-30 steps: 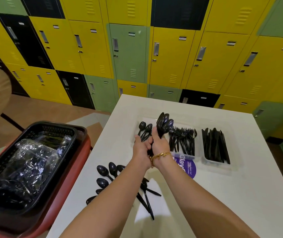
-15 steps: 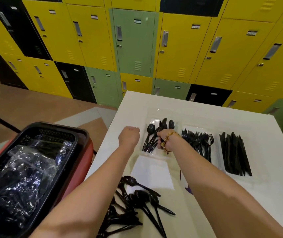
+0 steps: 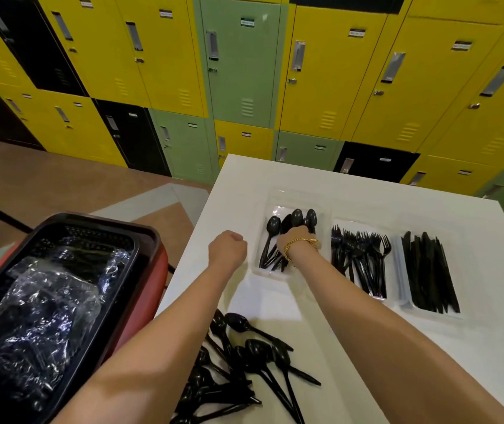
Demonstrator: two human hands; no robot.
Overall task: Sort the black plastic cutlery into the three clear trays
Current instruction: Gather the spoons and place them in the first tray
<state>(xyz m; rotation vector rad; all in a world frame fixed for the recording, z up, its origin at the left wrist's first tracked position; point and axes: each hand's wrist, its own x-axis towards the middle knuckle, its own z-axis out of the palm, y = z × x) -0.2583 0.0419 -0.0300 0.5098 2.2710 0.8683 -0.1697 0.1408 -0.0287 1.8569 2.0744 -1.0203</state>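
From my feed I see the right hand (image 3: 297, 240), a gold bracelet (image 3: 301, 244) on its wrist, lowered into the left clear tray (image 3: 275, 275), with its fingers curled around a bunch of black plastic spoons (image 3: 301, 218) whose bowls fan out past the knuckles toward the far end of the tray. More spoons lie in that tray beside the hand, handles pointing back toward me. The left hand (image 3: 227, 247) sits just left of the tray above the white table (image 3: 428, 356), balled into a loose fist; I see nothing in it. The middle tray (image 3: 339, 223) holds black forks (image 3: 359, 258) and the right tray (image 3: 403, 304) holds black knives (image 3: 428, 273); the three trays stand side by side across the table. Nearer to me, between the two forearms, a loose pile of unsorted spoons (image 3: 244, 359) lies criss-crossed on the tabletop. To the left of the table stands a black basket (image 3: 97, 234) on a red base (image 3: 160, 270), with crumpled clear plastic wrap (image 3: 49, 304) inside it. A wall of yellow, green and black lockers (image 3: 244, 71) runs behind the table.
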